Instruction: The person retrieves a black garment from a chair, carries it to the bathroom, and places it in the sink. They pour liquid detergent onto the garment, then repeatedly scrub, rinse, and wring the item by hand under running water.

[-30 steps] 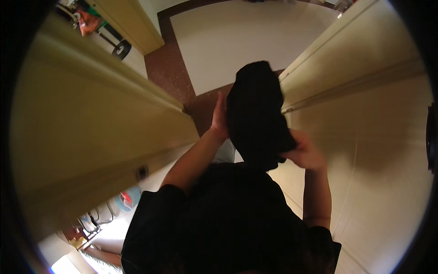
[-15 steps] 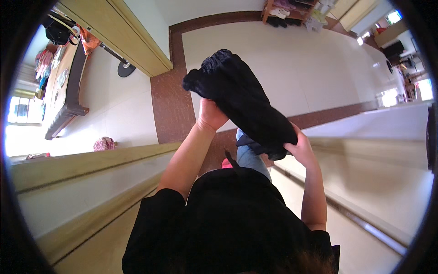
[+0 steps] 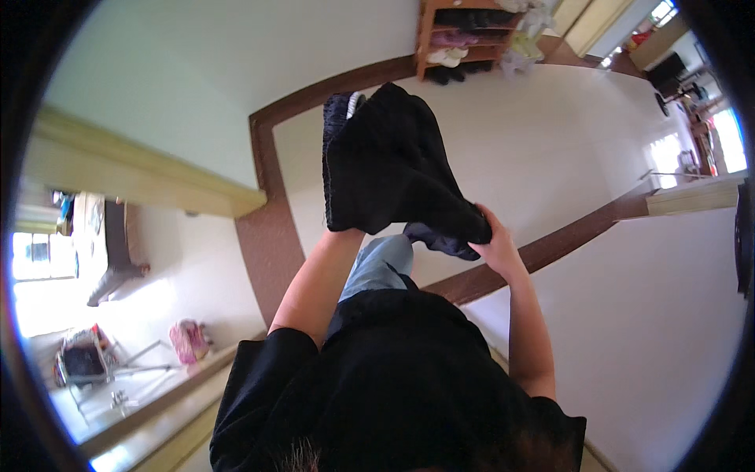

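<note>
A black cloth garment (image 3: pixel 385 161), which looks like folded trousers with a ribbed waistband, is stretched between my two hands in front of me. A small white strip shows at its upper left edge. My left hand (image 3: pixel 347 233) props up the wide left end; the cloth covers its fingers, and only the wrist side shows. My right hand (image 3: pixel 495 245) is closed on the narrow right end, thumb and fingers pinching the fabric. A darker loose fold dangles below the cloth beside my right hand.
A wooden shoe rack (image 3: pixel 465 39) with shoes stands against the far wall, plastic bags (image 3: pixel 523 51) beside it. A yellowish door frame (image 3: pixel 141 169) is at left. Past it are a bed (image 3: pixel 118 244), a pink bag (image 3: pixel 189 342) and a folding chair (image 3: pixel 85 358). A white wall (image 3: pixel 621 330) rises at right.
I have stepped forward through the doorway and the view has turned. The garment's left end has spread and dropped over my left hand, hiding it. My right hand keeps its hold.
</note>
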